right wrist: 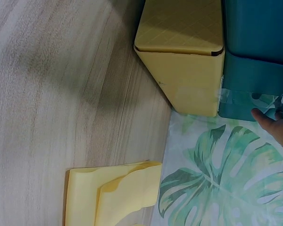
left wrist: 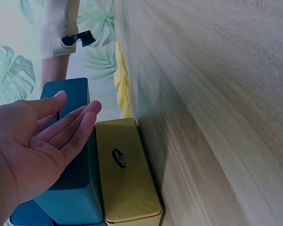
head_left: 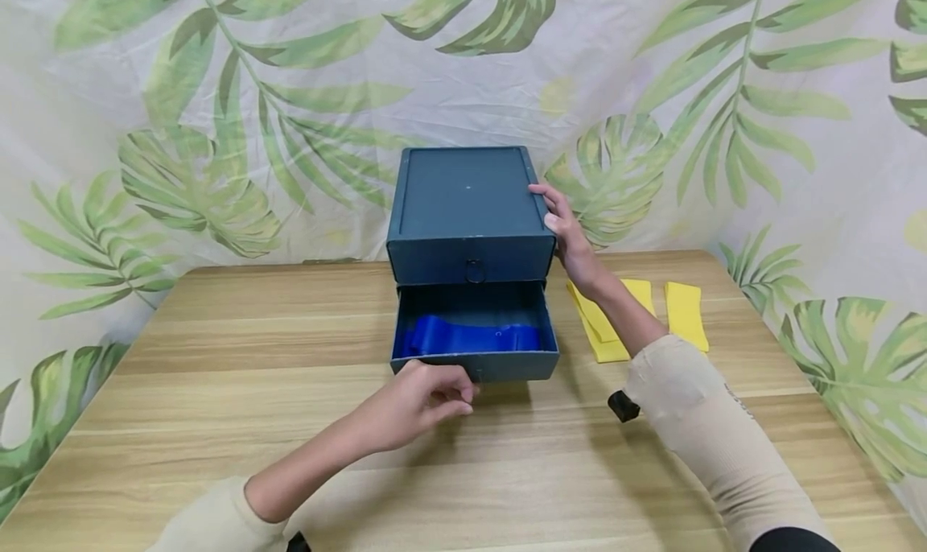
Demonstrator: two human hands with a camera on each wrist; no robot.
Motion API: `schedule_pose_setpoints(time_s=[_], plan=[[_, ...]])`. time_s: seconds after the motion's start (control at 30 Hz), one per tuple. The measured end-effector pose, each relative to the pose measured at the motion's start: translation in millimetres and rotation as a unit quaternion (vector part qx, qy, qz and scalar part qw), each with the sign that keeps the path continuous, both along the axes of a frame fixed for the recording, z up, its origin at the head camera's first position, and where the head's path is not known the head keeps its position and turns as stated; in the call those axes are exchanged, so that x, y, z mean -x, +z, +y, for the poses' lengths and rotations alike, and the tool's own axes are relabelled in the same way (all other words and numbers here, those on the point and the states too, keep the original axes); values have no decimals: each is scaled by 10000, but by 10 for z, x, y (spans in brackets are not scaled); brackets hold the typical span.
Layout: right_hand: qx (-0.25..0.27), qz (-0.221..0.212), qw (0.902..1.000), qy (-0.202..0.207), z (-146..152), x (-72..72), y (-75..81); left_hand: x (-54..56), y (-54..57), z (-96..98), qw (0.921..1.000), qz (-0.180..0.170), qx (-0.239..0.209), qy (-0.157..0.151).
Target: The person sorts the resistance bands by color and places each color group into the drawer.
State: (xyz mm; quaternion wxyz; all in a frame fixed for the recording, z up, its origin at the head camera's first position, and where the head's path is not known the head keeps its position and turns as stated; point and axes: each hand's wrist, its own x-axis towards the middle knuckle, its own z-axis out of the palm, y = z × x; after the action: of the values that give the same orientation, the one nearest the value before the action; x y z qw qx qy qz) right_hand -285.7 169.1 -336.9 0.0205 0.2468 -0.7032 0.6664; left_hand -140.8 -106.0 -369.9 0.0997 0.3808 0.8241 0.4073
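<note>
Two hands are at the blue cabinet (head_left: 468, 202): your right hand (head_left: 572, 242) lays its extended fingers against its right edge, while your left hand (head_left: 423, 403) is at the front of the pulled-out drawer (head_left: 521, 367), fingers loosely bent and not plainly gripping anything. Inside that drawer lies a blue band (head_left: 471, 339). Were you to tug hard with only a light brace, the cabinet could slide or tip toward you; pushing the drawer in could snag the band, whose raised end looks near the rim, or nip a fingertip. You have a wood-grain table (head_left: 275, 415) beneath, yellow strips (head_left: 686, 315) lying to the right, and a creased leaf-print cloth (head_left: 471, 93) behind.
</note>
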Motion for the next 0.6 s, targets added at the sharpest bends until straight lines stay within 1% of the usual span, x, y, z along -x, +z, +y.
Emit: schedule_pose_setpoints(time_s=[0.1,0.2,0.27,0.4,0.53,0.6], plan=[[-1,4,10000,-5,-3,3,-2,35,7,-2,9999,-13,-120,33],[10,0,10000,-10,3,8,1,120,27,-2,9997,-104,-201,72],[21,-3,10000,-2,7,10,0,201,43,0,9994,-190,-289,72],[34,-13,10000,7,14,15,-4,402,53,18,9976,-427,-540,112],[16,-47,10000,12,11,13,5,595,54,42,9941,-670,-784,330],[30,-68,10000,6,7,10,13,674,48,61,9930,-683,-845,455]])
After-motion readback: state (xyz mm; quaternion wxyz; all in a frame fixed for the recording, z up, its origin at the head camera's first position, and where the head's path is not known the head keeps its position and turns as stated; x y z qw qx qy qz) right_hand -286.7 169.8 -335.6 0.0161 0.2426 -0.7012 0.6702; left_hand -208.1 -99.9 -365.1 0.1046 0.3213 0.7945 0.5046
